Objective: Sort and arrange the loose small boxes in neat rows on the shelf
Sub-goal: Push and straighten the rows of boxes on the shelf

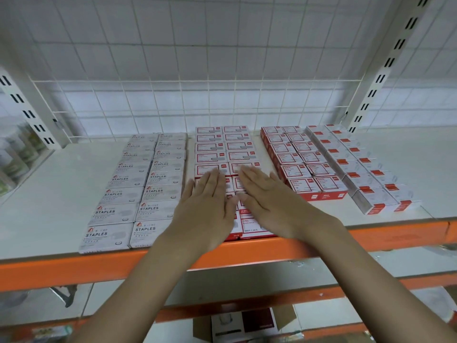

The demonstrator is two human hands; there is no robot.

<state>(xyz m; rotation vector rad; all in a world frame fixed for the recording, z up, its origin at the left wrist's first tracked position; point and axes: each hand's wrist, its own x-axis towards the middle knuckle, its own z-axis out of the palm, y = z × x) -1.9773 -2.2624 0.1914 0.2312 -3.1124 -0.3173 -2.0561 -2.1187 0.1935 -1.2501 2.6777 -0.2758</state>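
Beyond the hands, a white wire grid panel [173, 100] stands along the back, with a wall of white tiles [222, 33] behind it. Slotted white uprights rise on either side: one far left [29, 112], one far right [385, 68]. Left of the hands, past the left upright, blurred green-and-white packages [14, 154] sit in the neighbouring bay. Below the hands, an orange beam [74, 271] runs along the front edge, with a second orange beam [247, 308] lower down. Under that, an open cardboard carton [247, 325] shows white and dark red packs inside.
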